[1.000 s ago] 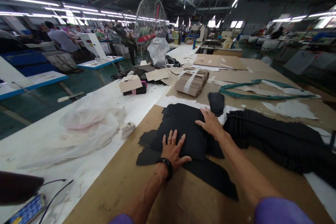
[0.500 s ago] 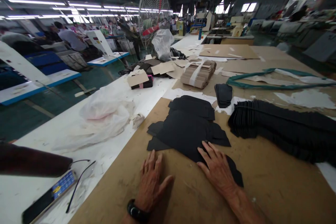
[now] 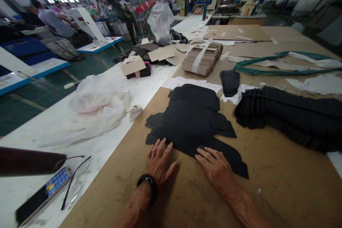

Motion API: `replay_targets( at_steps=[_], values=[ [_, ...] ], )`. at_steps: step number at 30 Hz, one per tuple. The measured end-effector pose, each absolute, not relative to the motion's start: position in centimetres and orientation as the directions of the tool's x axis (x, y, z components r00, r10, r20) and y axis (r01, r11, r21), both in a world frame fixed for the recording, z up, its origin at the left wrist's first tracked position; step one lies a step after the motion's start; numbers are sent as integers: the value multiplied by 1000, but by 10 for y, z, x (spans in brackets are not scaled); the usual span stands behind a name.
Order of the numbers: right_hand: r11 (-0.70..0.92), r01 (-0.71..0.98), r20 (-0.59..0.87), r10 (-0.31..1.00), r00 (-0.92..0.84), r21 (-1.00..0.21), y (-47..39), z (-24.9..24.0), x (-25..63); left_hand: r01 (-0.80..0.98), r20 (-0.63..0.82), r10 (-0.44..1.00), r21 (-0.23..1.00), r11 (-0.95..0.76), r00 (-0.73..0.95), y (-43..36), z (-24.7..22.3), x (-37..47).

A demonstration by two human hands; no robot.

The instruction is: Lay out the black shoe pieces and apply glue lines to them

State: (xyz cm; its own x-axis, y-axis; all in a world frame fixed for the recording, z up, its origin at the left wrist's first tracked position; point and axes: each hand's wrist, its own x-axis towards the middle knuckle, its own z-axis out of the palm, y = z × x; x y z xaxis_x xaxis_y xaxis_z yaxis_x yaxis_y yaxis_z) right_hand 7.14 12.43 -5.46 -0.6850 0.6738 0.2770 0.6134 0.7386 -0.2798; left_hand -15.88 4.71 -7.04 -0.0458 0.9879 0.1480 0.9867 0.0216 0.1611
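Observation:
Several flat black pieces (image 3: 187, 121) lie overlapping on the brown board (image 3: 278, 185) in front of me. My left hand (image 3: 159, 164), with a black band on the wrist, rests palm down, its fingertips at the near left edge of the pieces and its thumb spread. My right hand (image 3: 216, 167) lies flat with its fingertips on the near edge of the same pieces, close to a small ring-shaped mark. Neither hand grips anything. Just beyond, a small black stack (image 3: 229, 82) sits on white paper.
To the right is a long row of black pieces (image 3: 294, 117). A tied brown bundle (image 3: 202, 58) and a green strap loop (image 3: 251, 71) lie farther back. Clear plastic (image 3: 93, 103), glasses (image 3: 72, 181) and a phone (image 3: 40, 196) are on the left.
The view has tilted down. My left hand has moved forward to the edge of the black pieces. My right hand has shifted slightly left, towards the near edge.

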Motion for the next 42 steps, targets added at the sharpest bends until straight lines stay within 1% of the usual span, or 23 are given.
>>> replay_targets(
  at_steps=[4, 9, 11, 13, 16, 19, 23, 27, 31, 33, 38, 42],
  values=[
    [693, 632, 243, 717, -653, -346, 126, -48, 66, 989, 145, 989, 146, 19, -40, 48, -67, -158],
    [667, 649, 234, 740, -630, -366, 142, -40, 66, 988, 152, 987, 150, 25, -48, 47, -67, -157],
    [603, 711, 231, 797, -558, -362, 160, -37, 65, 989, 158, 986, 150, 21, -45, 47, -68, -158],
    [487, 801, 205, 873, -442, -348, 185, -34, 62, 989, 179, 983, 146, 7, -33, 46, -68, -159],
    [387, 860, 158, 922, -354, -333, 220, -30, 54, 989, 203, 979, 150, -6, -24, 45, -70, -160],
    [372, 869, 124, 928, -351, -327, 245, -26, 45, 985, 229, 972, 170, 1, -41, 46, -73, -161],
    [371, 870, 55, 926, -374, -325, 264, -20, 33, 971, 269, 957, 234, 48, -112, 55, -76, -164],
    [414, 855, -32, 895, -445, -313, 274, -14, 25, 936, 267, 946, 341, 89, -187, 70, -68, -172],
    [465, 835, -128, 846, -517, -294, 272, -8, 22, 911, 247, 950, 404, 78, -191, 83, -62, -182],
    [483, 830, -137, 835, -533, -278, 269, -6, 22, 904, 234, 953, 421, 77, -190, 85, -62, -186],
    [507, 819, -95, 832, -546, -267, 267, -7, 18, 897, 227, 956, 437, 70, -185, 85, -65, -188],
    [485, 825, -131, 834, -536, -289, 269, -10, 14, 893, 243, 950, 445, 72, -197, 86, -66, -187]
  ],
)
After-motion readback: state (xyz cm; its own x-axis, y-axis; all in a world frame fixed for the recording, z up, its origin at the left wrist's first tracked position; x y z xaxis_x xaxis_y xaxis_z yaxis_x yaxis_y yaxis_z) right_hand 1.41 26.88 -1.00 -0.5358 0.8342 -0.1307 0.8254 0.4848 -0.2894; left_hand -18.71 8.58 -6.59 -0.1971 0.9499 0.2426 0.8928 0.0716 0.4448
